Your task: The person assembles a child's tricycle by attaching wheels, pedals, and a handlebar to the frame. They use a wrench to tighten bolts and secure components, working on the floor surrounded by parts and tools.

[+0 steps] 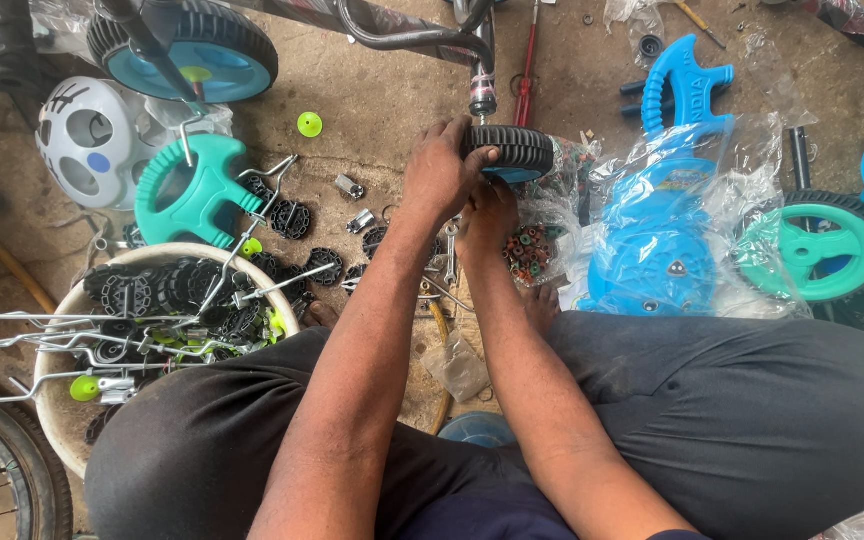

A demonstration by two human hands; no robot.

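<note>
Under left hand [439, 172] — small wheel [515, 150], right hand [487, 215] half hidden.

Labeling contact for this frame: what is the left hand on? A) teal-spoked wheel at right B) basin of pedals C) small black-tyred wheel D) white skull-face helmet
C: the left hand grips the top of the small black-tyred wheel, with the right hand just beneath it.
</note>
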